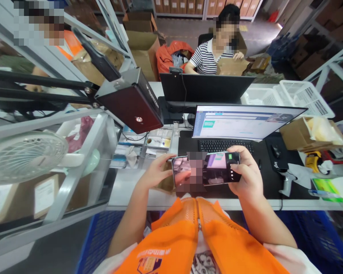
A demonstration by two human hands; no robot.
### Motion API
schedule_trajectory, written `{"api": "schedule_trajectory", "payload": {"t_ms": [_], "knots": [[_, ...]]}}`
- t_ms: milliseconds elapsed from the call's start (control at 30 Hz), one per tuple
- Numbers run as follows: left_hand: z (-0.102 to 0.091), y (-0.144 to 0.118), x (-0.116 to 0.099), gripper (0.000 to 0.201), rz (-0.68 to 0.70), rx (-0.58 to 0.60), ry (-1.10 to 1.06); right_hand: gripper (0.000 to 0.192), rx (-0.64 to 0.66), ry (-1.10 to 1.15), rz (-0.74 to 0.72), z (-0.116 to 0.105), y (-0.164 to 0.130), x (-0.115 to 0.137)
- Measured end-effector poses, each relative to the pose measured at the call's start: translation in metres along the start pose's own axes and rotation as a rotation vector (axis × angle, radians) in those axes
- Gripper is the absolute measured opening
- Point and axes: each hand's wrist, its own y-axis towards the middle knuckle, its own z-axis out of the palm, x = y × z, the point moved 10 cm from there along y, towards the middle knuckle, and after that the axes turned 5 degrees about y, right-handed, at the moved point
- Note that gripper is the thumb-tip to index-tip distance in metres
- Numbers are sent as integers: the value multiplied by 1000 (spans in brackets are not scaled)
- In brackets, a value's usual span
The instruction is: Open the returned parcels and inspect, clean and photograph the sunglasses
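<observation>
Between my hands is a smartphone (221, 175), held sideways over the front of the desk with its lit screen facing me. My left hand (157, 172) grips the phone's left end, fingers at the top corner and thumb along the edge. At the right end my right hand (249, 177) is closed around the phone, its thumb over the screen. Pixelation hides the middle of the screen. Behind the phone lies a black keyboard (225, 145), partly covered, below a lit monitor (242, 122).
A barcode scanner (287, 184) and a mouse (275, 151) lie to the right. A dark box-shaped device (131, 102) on an arm hangs at left, above trays of papers (157, 142). A fan (25, 156) stands far left. Across the desk a person (208, 57) handles brown packaging.
</observation>
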Motion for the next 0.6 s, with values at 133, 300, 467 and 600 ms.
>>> {"api": "schedule_trajectory", "payload": {"t_ms": [133, 300, 467, 600], "knots": [[2, 0, -1, 63, 8, 7, 8, 37, 12, -5, -5, -3, -1, -2], [4, 2, -1, 63, 12, 13, 14, 35, 7, -9, -14, -4, -5, 3], [9, 2, 2, 60, 17, 19, 32, 21, -14, 7, -42, -9, -10, 8], [13, 4, 7, 63, 30, -2, 59, 21, -24, 102, -64, -17, -15, 6]]}}
